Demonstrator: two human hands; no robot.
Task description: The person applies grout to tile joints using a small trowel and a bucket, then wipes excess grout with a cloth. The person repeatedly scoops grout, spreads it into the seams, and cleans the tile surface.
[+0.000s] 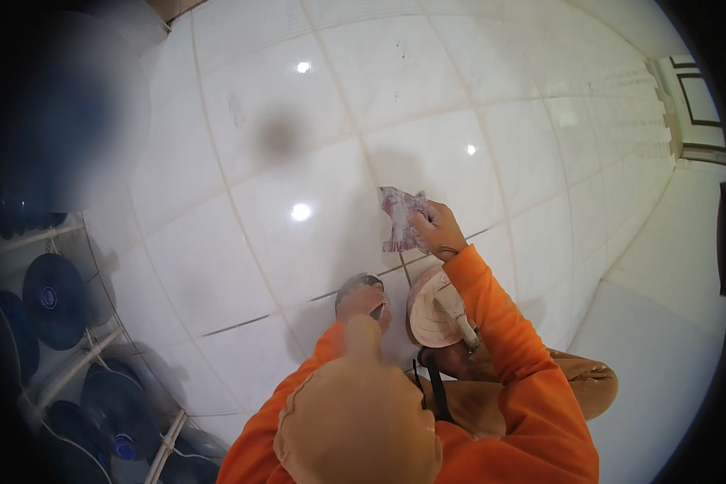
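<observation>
The cloth (400, 223) is in the right hand (439, 229), over the tiled floor (298, 173). Nearer the body sits a bowl (424, 324), a tool (451, 305) lying across its right side. Far left, bottles (54, 302) lie on a rack (81, 368); a wall (649, 347) runs along the right.

I see the person, knees bent, angling the right arm (508, 331) toward eleven o'clock, its hand (440, 231) curled in a pinching grip; the left arm (321, 351) slants toward one, left hand (361, 302) nearer the body, fingers indistinct.
</observation>
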